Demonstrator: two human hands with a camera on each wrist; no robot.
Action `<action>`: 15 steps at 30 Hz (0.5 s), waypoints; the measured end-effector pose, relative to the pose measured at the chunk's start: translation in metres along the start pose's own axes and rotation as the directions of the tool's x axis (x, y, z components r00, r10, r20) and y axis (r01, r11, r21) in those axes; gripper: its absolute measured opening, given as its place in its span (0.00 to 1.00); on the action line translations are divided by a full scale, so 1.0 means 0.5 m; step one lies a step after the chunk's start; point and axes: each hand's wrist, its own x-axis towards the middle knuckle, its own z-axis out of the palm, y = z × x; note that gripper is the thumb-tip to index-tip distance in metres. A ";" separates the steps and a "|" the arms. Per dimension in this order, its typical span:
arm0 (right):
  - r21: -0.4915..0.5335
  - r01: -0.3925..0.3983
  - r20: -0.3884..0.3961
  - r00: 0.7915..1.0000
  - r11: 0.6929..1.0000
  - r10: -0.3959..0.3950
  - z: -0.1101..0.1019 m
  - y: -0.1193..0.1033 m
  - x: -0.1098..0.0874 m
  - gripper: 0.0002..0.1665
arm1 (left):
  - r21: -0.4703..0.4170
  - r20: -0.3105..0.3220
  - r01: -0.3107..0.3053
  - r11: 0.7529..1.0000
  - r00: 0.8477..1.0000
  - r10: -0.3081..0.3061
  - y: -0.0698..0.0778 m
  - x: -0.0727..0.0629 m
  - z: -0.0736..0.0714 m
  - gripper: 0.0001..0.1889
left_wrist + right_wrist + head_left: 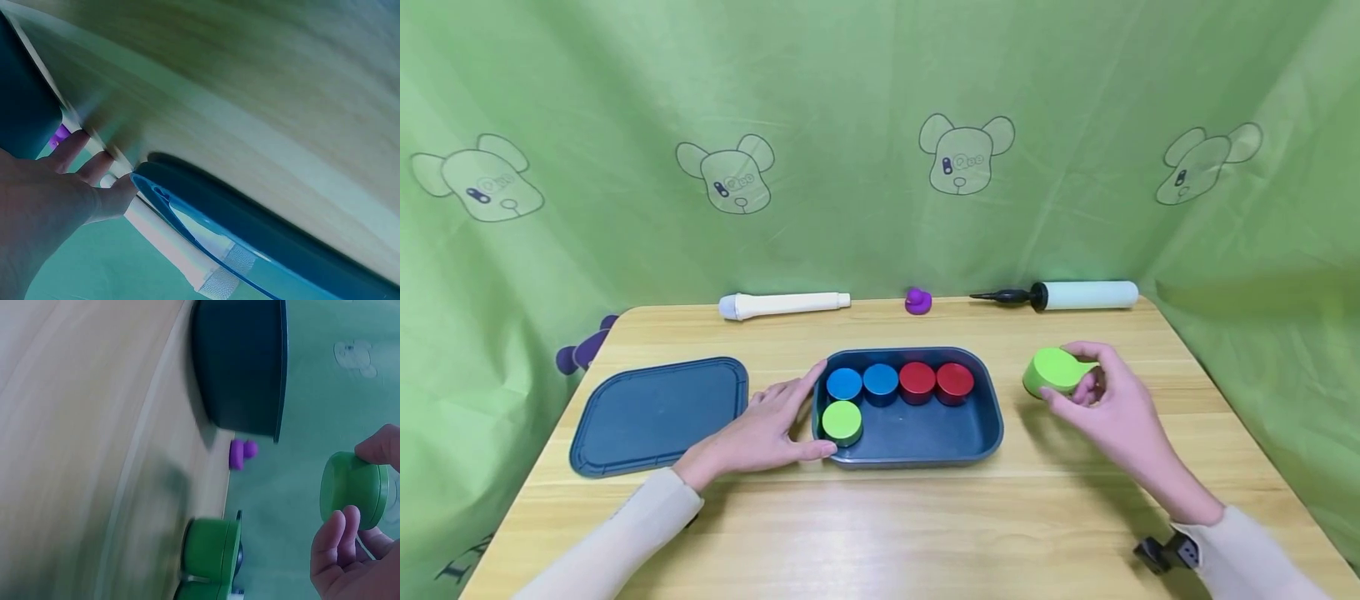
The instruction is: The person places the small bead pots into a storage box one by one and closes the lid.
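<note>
My right hand [1108, 392] holds a round green tin [1049, 369] between thumb and fingers, raised over the table right of the dark blue tray [917, 457]. In the right wrist view the held tin [353, 490] shows against the curtain, and two more green tins [209, 550] stand side by side on the table. My left hand [767, 429] rests at the tray's left end, thumb and index finger spread along the rim. Inside the tray, two blue tins [862, 384] and two red tins [936, 382] form a row. A green tin [842, 422] sits before them at the left.
A dark blue lid [662, 417] lies left of the tray. Along the back edge are a white microphone [786, 305], a purple duck [917, 301] and a hand pump [1082, 295] with a black nozzle. A green curtain [850, 167] hangs behind the table.
</note>
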 end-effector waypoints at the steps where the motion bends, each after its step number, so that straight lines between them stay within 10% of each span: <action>1: 0.003 0.000 0.008 1.000 1.000 0.000 0.005 -0.004 0.000 0.38 | 0.000 0.002 0.000 1.000 1.000 0.000 0.001 0.000 0.000 0.61; 15: 0.023 0.044 0.136 0.990 0.999 -0.046 0.088 -0.058 0.002 0.38 | 0.014 -0.006 -0.015 1.000 1.000 0.015 0.000 0.002 0.002 0.61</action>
